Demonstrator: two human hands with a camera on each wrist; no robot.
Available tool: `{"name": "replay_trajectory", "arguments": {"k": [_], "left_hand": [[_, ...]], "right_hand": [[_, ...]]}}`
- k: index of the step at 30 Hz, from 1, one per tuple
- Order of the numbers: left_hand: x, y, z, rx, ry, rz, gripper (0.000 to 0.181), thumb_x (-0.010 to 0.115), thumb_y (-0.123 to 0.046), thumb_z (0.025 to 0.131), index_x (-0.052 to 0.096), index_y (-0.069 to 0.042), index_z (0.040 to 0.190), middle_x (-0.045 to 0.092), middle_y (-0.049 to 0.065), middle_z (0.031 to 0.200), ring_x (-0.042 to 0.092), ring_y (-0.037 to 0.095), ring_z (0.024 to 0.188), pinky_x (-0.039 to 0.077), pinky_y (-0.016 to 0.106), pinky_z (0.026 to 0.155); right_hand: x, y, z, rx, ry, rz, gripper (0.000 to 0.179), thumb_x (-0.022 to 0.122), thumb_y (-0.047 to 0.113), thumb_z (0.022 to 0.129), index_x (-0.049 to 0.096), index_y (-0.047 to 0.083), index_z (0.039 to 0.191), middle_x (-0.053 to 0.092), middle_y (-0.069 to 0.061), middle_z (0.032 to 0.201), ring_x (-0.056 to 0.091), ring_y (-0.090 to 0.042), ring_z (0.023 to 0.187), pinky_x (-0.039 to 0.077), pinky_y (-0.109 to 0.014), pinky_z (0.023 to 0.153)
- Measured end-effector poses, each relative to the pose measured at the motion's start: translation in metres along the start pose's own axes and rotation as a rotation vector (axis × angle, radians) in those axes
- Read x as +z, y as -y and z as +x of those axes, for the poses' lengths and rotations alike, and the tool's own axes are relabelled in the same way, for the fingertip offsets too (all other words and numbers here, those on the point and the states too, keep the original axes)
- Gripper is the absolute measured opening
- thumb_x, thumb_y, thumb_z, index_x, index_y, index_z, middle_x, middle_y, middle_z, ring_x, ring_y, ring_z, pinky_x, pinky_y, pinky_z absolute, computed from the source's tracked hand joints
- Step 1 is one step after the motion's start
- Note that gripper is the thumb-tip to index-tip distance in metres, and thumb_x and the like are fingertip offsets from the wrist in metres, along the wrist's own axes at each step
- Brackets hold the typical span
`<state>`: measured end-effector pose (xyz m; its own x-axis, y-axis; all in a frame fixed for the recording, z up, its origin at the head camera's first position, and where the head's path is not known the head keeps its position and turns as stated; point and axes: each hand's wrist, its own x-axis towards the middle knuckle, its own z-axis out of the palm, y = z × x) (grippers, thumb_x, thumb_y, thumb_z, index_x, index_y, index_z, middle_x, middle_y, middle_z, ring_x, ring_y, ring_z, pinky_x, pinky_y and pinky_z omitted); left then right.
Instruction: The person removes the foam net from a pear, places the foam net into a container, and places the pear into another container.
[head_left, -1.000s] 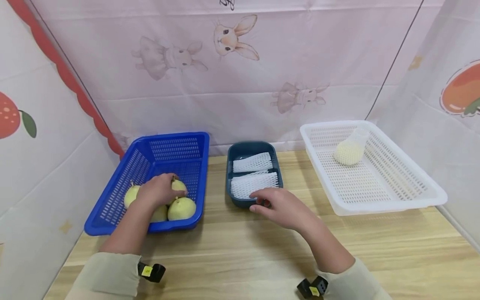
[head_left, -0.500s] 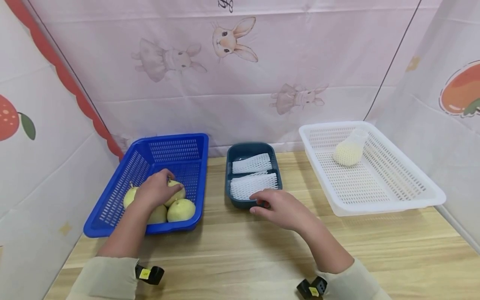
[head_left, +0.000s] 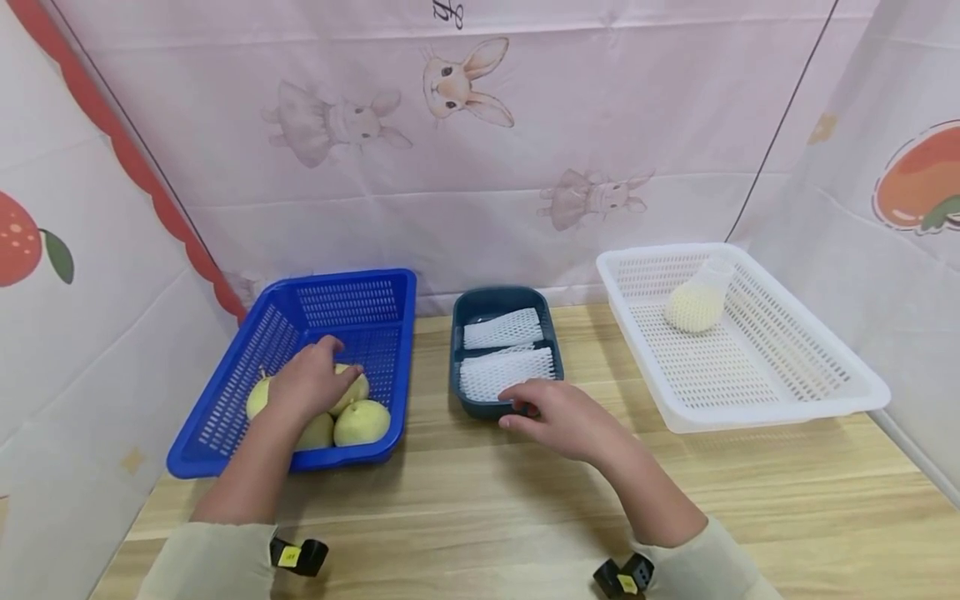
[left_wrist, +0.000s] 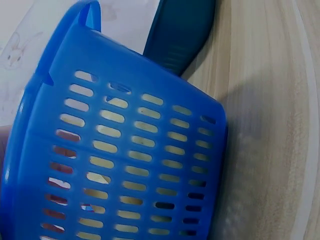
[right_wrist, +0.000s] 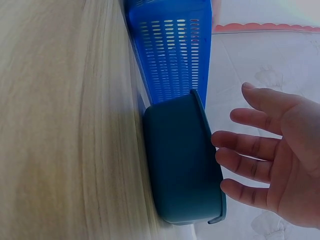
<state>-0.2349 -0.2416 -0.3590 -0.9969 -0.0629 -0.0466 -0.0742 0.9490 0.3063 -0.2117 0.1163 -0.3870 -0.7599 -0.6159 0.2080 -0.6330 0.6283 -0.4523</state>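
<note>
Over the blue plastic basket [head_left: 386,450] at the left, my left hand [head_left: 307,379] reaches down among several pale yellow-green pears. Its thumb lies across the top of one pear [head_left: 352,392]; its other fingers are largely hidden, so I cannot tell whether they grip it. Another pear [head_left: 362,423] sits just in front. The basket's slotted wall [left_wrist: 125,145] screens most of this hand in the left wrist view. My right hand [head_left: 551,417] hovers at the near rim of a dark teal box [right_wrist: 180,165], fingers loosely bent and holding nothing. White foam fruit nets [head_left: 506,371] lie inside that box.
On the right, a white slotted basket [head_left: 772,408] contains one round pale fruit in a foam net [head_left: 696,307]. Behind the containers hangs a rabbit-print cloth [head_left: 480,208]. All three containers stand on a wooden table [head_left: 465,517].
My left hand has shifted slightly back and left, leaving more of the pear under its thumb visible. My right hand stays at the teal box's rim.
</note>
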Motion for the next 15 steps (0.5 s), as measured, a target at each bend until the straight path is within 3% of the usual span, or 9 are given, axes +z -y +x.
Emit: {"name": "replay_trajectory", "arguments": {"k": [3,6,12,15], "left_hand": [[-0.001,-0.009,-0.006,0.041,-0.085,0.003,0.06,0.056,-0.045,0.097,0.046,-0.004,0.141,0.052,0.026,0.137,0.052,0.045,0.121,0.047,0.061,0.089],[-0.002,-0.025,-0.013,0.135,-0.183,-0.014,0.055,0.057,-0.041,0.098,0.049,-0.006,0.139,0.053,0.022,0.138,0.051,0.044,0.124,0.044,0.062,0.095],[0.003,-0.07,-0.034,0.426,-0.361,-0.058,0.039,0.063,-0.031,0.097,0.062,-0.007,0.128,0.061,0.014,0.132,0.056,0.034,0.123,0.046,0.052,0.102],[0.014,-0.089,-0.043,0.577,-0.429,-0.058,0.032,0.065,-0.026,0.095,0.066,-0.007,0.121,0.066,0.012,0.125,0.061,0.031,0.117,0.049,0.047,0.1]], "right_hand": [[0.0,0.0,0.0,0.002,0.0,-0.001,0.032,0.067,0.033,0.093,0.07,0.013,0.118,0.067,0.006,0.094,0.062,-0.014,0.086,0.052,-0.033,0.08],[0.0,0.001,0.0,0.002,-0.001,-0.006,0.032,0.067,0.033,0.093,0.07,0.013,0.118,0.067,0.007,0.093,0.061,-0.013,0.086,0.052,-0.032,0.079],[0.0,0.001,0.0,-0.005,-0.008,-0.008,0.031,0.067,0.033,0.093,0.07,0.013,0.117,0.066,0.006,0.093,0.062,-0.013,0.086,0.052,-0.033,0.079],[-0.001,0.001,-0.001,-0.009,-0.014,-0.004,0.031,0.067,0.033,0.093,0.07,0.012,0.117,0.067,0.005,0.093,0.062,-0.014,0.086,0.052,-0.033,0.078]]}}
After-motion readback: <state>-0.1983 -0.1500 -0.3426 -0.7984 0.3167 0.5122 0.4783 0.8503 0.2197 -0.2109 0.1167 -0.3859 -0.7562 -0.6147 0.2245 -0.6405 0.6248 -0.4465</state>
